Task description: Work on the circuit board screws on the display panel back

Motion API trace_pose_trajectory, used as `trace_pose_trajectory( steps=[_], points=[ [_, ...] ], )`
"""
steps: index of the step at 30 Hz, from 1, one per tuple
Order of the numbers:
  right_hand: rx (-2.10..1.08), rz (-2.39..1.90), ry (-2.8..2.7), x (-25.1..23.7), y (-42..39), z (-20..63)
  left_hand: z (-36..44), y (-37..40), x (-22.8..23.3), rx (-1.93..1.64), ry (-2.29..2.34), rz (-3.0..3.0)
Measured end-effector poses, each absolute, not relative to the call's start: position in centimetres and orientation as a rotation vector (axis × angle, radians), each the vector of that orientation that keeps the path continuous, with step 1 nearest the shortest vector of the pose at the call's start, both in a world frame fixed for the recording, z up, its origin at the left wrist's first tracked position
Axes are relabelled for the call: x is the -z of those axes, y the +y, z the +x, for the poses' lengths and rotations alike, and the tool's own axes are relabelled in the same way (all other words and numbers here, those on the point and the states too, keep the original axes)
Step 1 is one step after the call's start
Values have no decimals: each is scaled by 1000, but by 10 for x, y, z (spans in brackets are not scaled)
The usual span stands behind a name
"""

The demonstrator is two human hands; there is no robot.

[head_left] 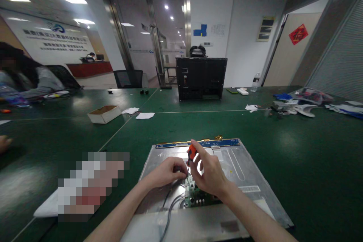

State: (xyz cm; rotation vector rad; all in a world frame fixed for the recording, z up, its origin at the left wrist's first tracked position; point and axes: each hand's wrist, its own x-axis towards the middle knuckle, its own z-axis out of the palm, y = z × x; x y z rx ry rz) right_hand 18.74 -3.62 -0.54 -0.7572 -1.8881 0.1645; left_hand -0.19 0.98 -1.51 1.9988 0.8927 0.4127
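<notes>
An orange-handled screwdriver (191, 154) is standing nearly upright over a small green circuit board (198, 196), which is lying flat on the silver metal back of a display panel (244, 170) near the surface's near edge.

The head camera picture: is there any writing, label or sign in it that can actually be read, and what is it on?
None can be read.
Wall sign behind the reception desk: rows of characters, blurred.
Red diamond paper on the door: one character, too small.
White barcode label on the metal panel: too small.
Blue sheet and white notice by the glass doors: illegible.
</notes>
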Motion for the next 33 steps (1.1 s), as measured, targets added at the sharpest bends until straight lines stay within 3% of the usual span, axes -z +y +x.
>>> trace_pose_trajectory(
  steps=[33],
  points=[
    [-68, -736, -1856, 7, -34, 186, -4, 12, 21, -436, 867, 2000]
  ],
)
